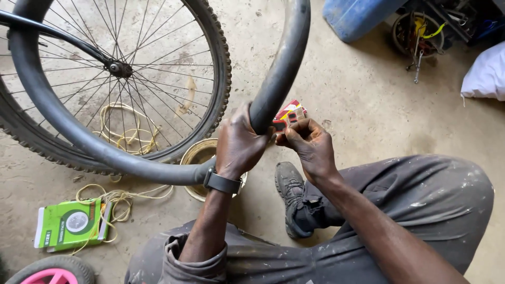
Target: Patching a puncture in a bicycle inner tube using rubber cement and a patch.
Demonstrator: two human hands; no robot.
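Observation:
A black inflated inner tube point(284, 58) loops from the top of the view down to my hands and off to the left. My left hand point(239, 142), with a black watch on the wrist, is wrapped around the tube at its lowest bend. My right hand point(310, 147) sits just to the right of it, fingers pinched around a small red and white packet point(289, 113) held against the tube. I sit on a concrete floor with my black shoe point(289, 189) below the hands.
A spoked bicycle wheel with a knobby tyre point(221, 68) stands at the left. A round metal bowl point(197, 155) lies under the tube. A green box point(71, 223) and yellow cord point(123, 197) lie lower left. A blue container point(357, 16), tools and a white sack point(486, 73) are upper right.

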